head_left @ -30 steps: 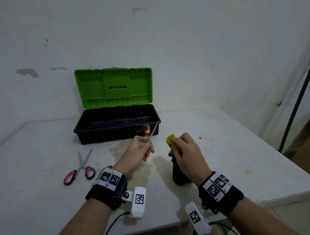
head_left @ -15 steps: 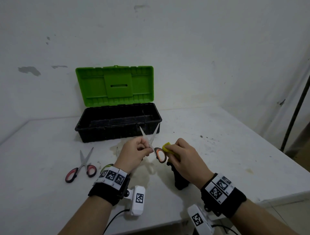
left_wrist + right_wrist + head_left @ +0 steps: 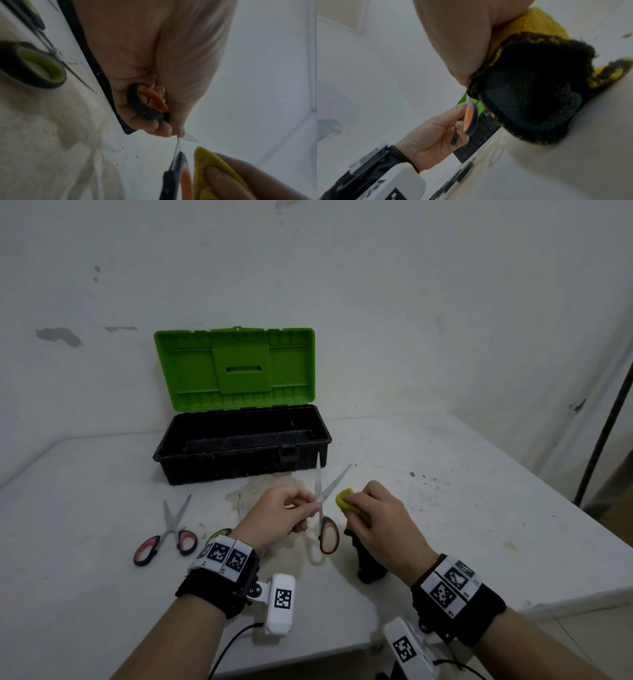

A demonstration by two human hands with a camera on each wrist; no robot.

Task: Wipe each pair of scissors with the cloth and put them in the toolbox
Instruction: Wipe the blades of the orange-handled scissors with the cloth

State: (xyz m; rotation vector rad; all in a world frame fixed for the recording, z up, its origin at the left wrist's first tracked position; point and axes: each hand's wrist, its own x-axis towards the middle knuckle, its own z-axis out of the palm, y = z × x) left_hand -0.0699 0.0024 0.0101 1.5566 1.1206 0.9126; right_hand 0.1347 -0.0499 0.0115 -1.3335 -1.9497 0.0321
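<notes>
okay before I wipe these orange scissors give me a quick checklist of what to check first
1. Left hand grips the orange scissors: ok, pinched near the pivot, one handle loop in the palm.
2. Blades exposed for wiping: ok, spread open, tips up.
3. Right hand holds the cloth: ok, yellow fold pinched at the fingertips.
4. Cloth on a blade: not ok, it sits just beside the right blade.
5. Toolbox ready: ok, lid up.
6. Other pairs out of the way: ok, red scissors and green scissors lie on the table to the left.
</notes>
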